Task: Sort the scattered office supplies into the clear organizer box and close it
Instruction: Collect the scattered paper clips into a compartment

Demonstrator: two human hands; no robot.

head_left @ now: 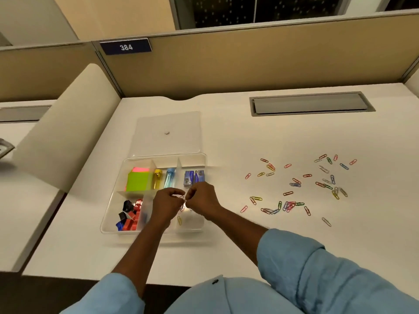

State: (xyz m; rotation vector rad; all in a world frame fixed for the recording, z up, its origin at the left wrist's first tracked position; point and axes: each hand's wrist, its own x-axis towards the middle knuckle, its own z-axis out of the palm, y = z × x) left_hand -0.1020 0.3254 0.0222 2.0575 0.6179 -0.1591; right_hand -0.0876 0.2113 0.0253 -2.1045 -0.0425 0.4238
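Open on the left part of the tabletop (226,250): clear organizer box (105,223), lid (167,121) flat behind it. Over its near right compartment, left hand (166,203) and right hand (203,198), fingers (174,192) curled, pinching a bunch of clips (182,199) between them. Inside: sticky notes (137,181), binder clips (129,219), staple boxes (192,177). Well apart to the right, loose paper clips (294,184) scattered.

White desk (226,132) w/ tan partition (249,60) – dark window (226,10) behind.

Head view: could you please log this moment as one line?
left hand, right hand: pinching paper clips over clear organizer box | lid: open | desk: loose paper clips scattered
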